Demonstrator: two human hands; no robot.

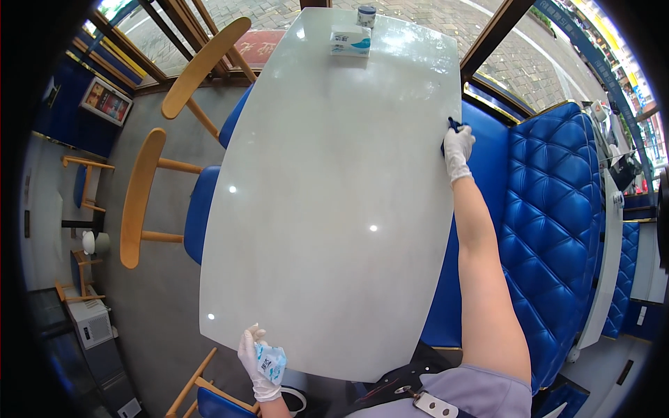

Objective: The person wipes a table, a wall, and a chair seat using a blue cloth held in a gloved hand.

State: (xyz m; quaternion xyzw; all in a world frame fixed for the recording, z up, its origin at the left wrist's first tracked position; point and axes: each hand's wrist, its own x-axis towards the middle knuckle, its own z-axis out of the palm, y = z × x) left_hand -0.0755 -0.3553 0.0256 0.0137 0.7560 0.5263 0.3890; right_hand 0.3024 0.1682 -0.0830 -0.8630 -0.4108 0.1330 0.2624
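Note:
My left hand, in a white glove, is at the near left corner of the long pale table. It holds a crumpled light blue and white tissue packet, with the fingers curled beside it. Stretched far out, my right hand, also in a white glove, is at the table's right edge. Its fingers are closed on a dark blue cloth, mostly hidden under the hand; only small bits stick out.
At the table's far end stand a white and blue tissue pack and a small round canister. A blue quilted bench runs along the right. Wooden chairs with blue seats line the left; another chair is beside my left hand.

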